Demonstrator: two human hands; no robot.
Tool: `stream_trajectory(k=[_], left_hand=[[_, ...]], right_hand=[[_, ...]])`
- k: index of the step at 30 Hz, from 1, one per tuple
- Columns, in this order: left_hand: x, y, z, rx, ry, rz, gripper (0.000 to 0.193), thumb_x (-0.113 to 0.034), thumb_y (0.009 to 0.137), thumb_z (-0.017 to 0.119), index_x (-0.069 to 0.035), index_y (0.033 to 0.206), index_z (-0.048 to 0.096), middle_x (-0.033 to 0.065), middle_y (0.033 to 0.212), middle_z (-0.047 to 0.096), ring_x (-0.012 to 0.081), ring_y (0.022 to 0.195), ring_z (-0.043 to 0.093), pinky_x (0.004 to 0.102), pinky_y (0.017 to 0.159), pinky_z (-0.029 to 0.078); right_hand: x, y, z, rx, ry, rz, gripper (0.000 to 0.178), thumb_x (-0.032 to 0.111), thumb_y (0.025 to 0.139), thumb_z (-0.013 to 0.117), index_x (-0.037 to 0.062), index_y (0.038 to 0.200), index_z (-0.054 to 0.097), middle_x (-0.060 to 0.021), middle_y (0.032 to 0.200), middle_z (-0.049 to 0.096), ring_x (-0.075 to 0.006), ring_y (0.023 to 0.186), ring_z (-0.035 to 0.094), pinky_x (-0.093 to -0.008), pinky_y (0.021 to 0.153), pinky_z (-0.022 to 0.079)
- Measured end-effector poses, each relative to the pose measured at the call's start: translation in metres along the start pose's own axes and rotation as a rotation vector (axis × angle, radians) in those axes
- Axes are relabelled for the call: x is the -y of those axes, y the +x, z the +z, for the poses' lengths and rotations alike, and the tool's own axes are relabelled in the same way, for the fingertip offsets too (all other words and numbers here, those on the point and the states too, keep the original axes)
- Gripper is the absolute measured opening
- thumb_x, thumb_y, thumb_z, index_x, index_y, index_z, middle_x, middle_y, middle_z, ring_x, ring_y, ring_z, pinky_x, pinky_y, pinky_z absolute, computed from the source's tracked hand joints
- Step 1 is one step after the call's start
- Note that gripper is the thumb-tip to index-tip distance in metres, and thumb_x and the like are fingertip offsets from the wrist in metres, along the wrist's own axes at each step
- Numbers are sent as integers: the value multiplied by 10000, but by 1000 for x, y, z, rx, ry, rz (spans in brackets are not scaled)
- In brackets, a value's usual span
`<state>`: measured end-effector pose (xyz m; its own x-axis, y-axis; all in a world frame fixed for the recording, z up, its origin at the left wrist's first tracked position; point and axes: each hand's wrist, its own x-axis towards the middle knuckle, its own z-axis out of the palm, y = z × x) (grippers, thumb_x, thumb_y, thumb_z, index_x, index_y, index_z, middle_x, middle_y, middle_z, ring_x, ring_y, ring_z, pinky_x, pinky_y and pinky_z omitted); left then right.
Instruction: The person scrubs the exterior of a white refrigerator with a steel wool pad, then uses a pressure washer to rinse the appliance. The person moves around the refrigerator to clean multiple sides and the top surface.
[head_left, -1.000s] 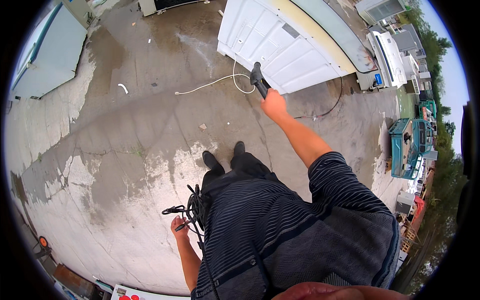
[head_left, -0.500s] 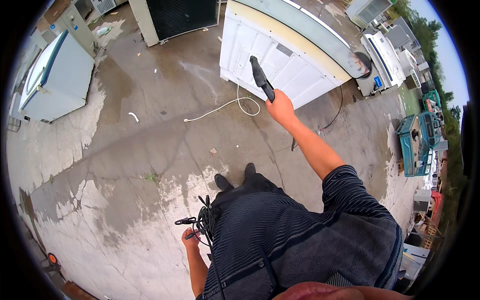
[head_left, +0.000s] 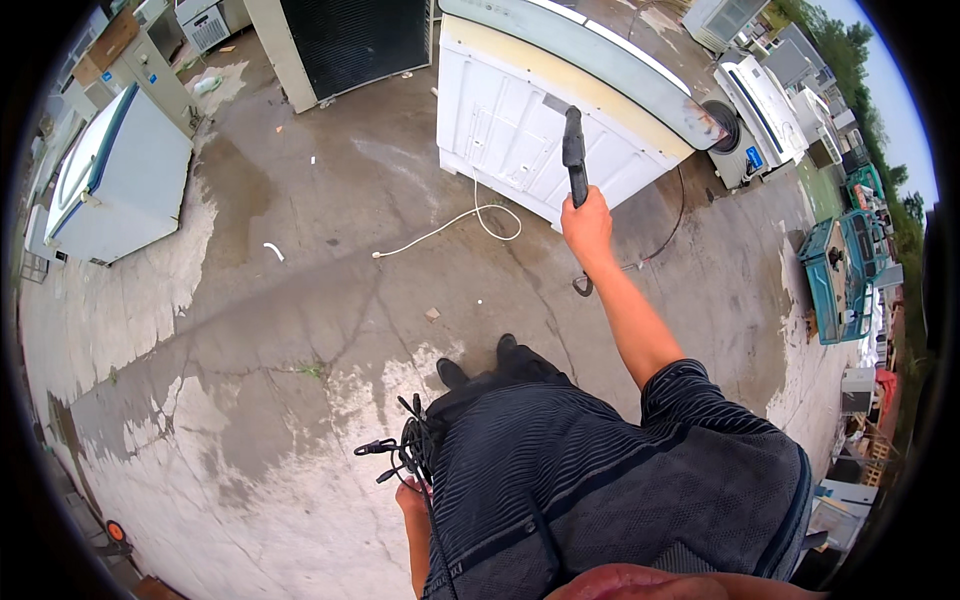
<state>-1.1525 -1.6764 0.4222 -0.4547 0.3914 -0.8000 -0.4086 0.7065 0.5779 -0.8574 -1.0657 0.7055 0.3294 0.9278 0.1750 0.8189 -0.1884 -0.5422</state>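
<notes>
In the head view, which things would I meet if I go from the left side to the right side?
White chest appliance, curved white scrap, left hand, dark shoes, right hand gripping a black tool, teal vehicle.

Landmark: middle appliance [head_left: 510, 130]. Before it: right hand [head_left: 587, 225] with tool [head_left: 573, 150] in grip; contact between tool and appliance unclear. Power cord [head_left: 440, 228] on ground just before its left half; hose [head_left: 640, 265] on ground before its right end. Farther before it, leftward: boots [head_left: 452, 374], then cable bundle [head_left: 414, 447] with left hand [head_left: 412, 495] beside. Well left: another appliance [head_left: 135, 205]. Behind left: cabinet [head_left: 365, 40]. Well right: cart [head_left: 840, 285].
</notes>
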Motion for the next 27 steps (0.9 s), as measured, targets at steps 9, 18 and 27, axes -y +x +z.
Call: stream_trajectory(k=[9, 18, 27], left_hand=[[-38, 20, -22, 15, 96, -13, 225, -285, 979, 564, -116, 1114, 623, 89, 914, 681, 237, 693, 664, 377, 575, 524], [-50, 17, -25, -52, 535, 253, 365, -380, 848, 679, -39, 975, 693, 232, 877, 704, 441, 852, 680, 508, 710, 514], [3, 85, -66, 130, 1015, 434, 227, -252, 945, 570, -43, 987, 650, 186, 821, 684, 346, 809, 689, 424, 701, 564]], right_hand=[[8, -49, 19, -13, 101, -125, 272, 198, 885, 674, 24, 1083, 607, -214, 1059, 657, -445, 941, 649, -514, 813, 503], [-98, -72, -41, -244, 135, 205, 260, 189, 895, 676, -13, 1045, 610, -228, 940, 660, -433, 872, 639, -503, 768, 491], [-43, -91, -11, -50, 139, -119, 233, 182, 879, 677, 23, 1041, 625, -207, 981, 666, -450, 886, 639, -513, 764, 498]])
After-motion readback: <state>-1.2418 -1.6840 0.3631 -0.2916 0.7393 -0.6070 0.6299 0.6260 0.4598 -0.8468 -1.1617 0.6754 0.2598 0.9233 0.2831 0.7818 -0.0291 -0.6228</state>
